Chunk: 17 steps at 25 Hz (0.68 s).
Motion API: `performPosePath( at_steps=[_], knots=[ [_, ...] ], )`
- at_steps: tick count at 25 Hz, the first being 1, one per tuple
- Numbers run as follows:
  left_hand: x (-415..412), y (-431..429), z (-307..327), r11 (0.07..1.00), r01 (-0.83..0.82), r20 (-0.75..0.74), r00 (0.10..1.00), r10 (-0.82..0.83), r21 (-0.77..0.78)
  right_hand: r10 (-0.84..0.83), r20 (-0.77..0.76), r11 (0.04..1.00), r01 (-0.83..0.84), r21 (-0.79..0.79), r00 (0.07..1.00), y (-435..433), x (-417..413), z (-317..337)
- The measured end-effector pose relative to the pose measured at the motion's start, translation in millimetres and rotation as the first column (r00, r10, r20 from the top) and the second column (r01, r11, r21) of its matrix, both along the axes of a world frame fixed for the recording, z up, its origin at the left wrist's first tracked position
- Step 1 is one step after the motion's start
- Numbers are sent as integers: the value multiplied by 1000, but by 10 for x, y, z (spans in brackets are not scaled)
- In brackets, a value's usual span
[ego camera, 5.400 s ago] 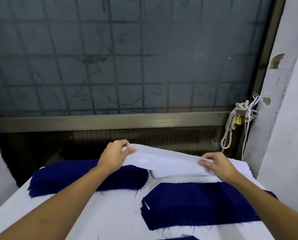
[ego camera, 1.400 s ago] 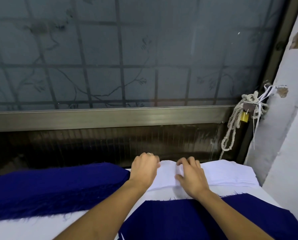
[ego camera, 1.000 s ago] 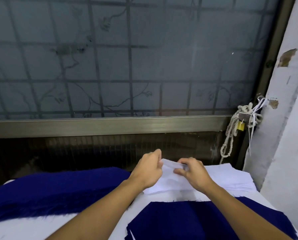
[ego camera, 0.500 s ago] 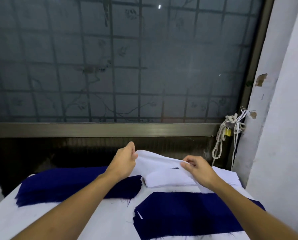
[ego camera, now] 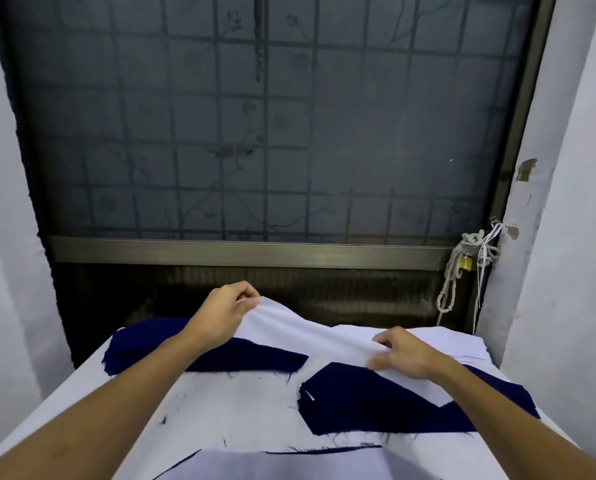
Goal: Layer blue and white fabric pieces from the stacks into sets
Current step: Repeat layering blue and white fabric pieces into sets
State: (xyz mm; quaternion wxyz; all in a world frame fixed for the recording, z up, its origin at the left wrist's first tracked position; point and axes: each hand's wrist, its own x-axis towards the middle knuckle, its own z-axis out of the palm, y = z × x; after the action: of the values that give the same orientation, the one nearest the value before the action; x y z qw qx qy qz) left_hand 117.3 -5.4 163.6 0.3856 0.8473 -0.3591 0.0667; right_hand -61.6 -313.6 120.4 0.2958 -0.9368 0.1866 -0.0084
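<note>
A white fabric piece [ego camera: 303, 336] is lifted off the white stack [ego camera: 445, 341] at the table's far right. My left hand [ego camera: 225, 311] pinches its raised left corner. My right hand [ego camera: 402, 355] grips its right edge, low over a dark blue piece [ego camera: 376, 400] lying in front of the white stack. The white piece sags between my hands and covers part of that blue piece. A stack of dark blue fabric [ego camera: 199, 351] lies at the far left, under my left forearm.
The white table [ego camera: 227, 407] carries loose dark threads. A layered white-over-blue set [ego camera: 272, 462] lies at the near edge. A barred window [ego camera: 265, 133] stands behind the table, white walls close both sides, and a knotted rope with a padlock [ego camera: 462, 268] hangs at the right.
The white piece has come further off its stack and toward me. My hands have spread apart, and my right hand has dropped over the blue piece. The camera has pulled back.
</note>
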Motion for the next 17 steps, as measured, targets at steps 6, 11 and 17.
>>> performPosePath(
  at_steps=[6, 11, 17],
  knots=[
    [-69, 336, -158, 998, 12, -37, 999, -10, 67, 131, -184, 981, -101, 165, 974, 206, -175, -25],
    [-81, 445, -217, 994, 55, -114, 993, -44, 92, 264, -221, 923, -179, 341, 939, 269, -247, -121],
    [-158, 451, -233, 995, 81, -159, 985, -72, 50, 197, -54, 942, -173, 288, 979, 540, -293, -313]
  ],
)
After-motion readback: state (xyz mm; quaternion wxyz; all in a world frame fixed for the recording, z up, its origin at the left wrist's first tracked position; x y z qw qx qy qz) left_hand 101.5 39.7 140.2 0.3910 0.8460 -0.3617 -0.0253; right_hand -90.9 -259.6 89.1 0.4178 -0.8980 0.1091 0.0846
